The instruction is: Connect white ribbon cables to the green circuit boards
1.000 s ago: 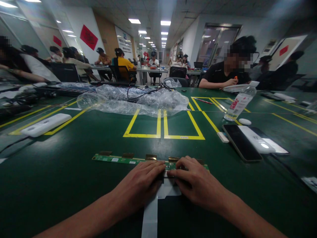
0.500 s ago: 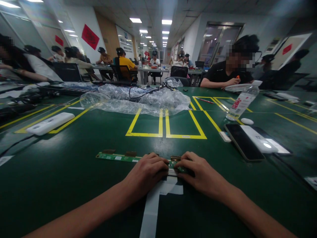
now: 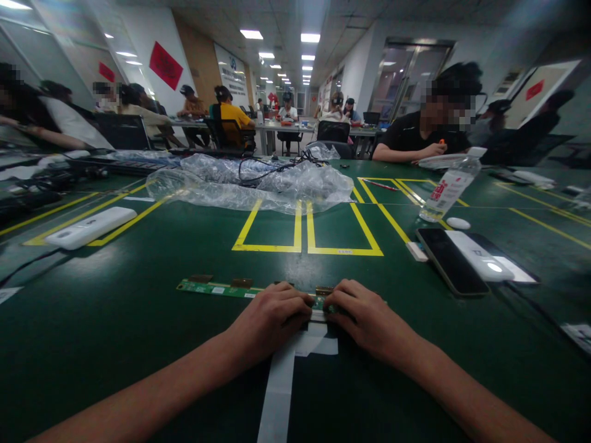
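Note:
A long, narrow green circuit board (image 3: 231, 290) with brown tabs along its far edge lies crosswise on the dark green table. From its near edge a flat white ribbon cable (image 3: 278, 391) runs toward me, with a white sideways piece near its top. My left hand (image 3: 277, 317) curls over the board just left of the cable's white end, fingers bent and thumb hidden. On the other side of that end, my right hand (image 3: 362, 317) grips the board with bent fingers. The board's right part is covered by my right hand. Whether the cable end sits in a connector, I cannot tell.
Crumpled clear plastic wrap (image 3: 314, 184) with black cables lies beyond yellow tape outlines (image 3: 344, 251). A white power strip (image 3: 92, 227) is at left. A phone (image 3: 450, 261) and a tilted bottle (image 3: 450, 187) are at right. A co-worker (image 3: 415, 132) sits across the table.
Both hands have shifted slightly along the board, and their fingers are more bent around the cable's white end. The right hand covers more of the board's right part.

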`<state>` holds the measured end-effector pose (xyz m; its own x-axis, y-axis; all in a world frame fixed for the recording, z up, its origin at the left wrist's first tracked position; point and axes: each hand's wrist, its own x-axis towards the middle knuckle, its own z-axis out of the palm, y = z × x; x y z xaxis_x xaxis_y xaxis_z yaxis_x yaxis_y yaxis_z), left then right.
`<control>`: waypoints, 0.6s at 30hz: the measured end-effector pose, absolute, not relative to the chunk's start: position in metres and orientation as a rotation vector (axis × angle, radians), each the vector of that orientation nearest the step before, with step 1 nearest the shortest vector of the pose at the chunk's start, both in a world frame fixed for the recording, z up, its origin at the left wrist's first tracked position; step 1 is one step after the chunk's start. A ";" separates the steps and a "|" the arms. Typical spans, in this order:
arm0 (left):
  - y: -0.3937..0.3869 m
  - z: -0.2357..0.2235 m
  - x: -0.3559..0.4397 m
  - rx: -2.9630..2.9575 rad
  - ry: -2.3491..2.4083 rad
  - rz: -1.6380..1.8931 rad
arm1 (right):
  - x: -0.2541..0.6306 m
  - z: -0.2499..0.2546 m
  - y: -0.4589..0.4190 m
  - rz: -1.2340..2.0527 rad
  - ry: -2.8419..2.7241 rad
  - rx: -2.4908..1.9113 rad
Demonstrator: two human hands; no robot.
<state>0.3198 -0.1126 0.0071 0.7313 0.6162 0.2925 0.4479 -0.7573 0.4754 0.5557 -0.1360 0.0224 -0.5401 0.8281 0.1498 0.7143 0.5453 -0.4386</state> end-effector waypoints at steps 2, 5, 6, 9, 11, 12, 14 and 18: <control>-0.112 0.007 0.320 2.551 0.819 0.636 | 0.555 0.022 -0.136 0.461 -2.451 -1.267; -0.113 0.007 0.319 2.545 0.817 0.634 | 0.555 0.023 -0.137 0.443 -2.465 -1.270; -0.113 0.007 0.319 2.545 0.822 0.633 | 0.555 0.024 -0.137 0.434 -2.470 -1.273; -0.113 0.007 0.317 2.568 0.843 0.614 | 0.554 0.025 -0.137 0.390 -2.484 -1.281; -0.114 0.007 0.317 2.596 0.862 0.610 | 0.552 0.025 -0.136 0.349 -2.485 -1.289; -0.115 0.007 0.317 2.611 0.873 0.613 | 0.552 0.024 -0.135 0.330 -2.482 -1.293; -0.117 0.007 0.318 2.637 0.890 0.620 | 0.551 0.024 -0.134 0.305 -2.470 -1.298; -0.124 0.009 0.318 2.694 0.931 0.558 | 0.554 0.023 -0.134 0.323 -2.417 -1.289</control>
<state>0.3176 -0.1237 0.0090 0.7248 0.6314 0.2759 0.5411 -0.7694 0.3394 0.5536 -0.1339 0.0230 -0.5067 0.8330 0.2221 0.7454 0.5527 -0.3727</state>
